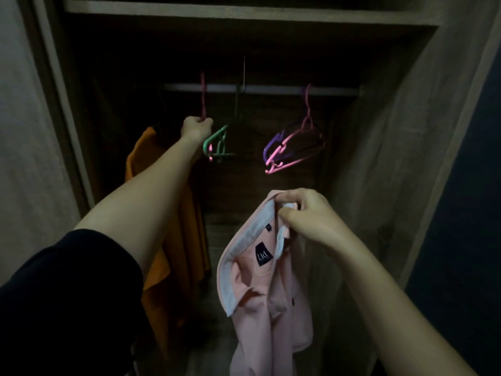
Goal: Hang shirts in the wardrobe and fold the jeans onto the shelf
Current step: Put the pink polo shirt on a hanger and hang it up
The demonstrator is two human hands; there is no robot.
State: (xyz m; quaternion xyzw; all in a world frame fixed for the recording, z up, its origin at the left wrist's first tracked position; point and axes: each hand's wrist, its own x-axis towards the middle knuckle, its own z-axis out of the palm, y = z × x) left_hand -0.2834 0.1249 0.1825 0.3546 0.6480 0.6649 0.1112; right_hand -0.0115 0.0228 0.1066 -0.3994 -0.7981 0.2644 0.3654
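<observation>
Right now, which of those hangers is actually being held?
The pink hanger on the left: the left grip is curled round its neck, below the hook. The green hanger only hangs beside it; the purple and pink pair hang further right, untouched.

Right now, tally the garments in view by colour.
Orange: 1, the orange garment hanging at the left.
Pink: 1, the pink shirt gripped at its collar by the right hand.
Total: 2
</observation>
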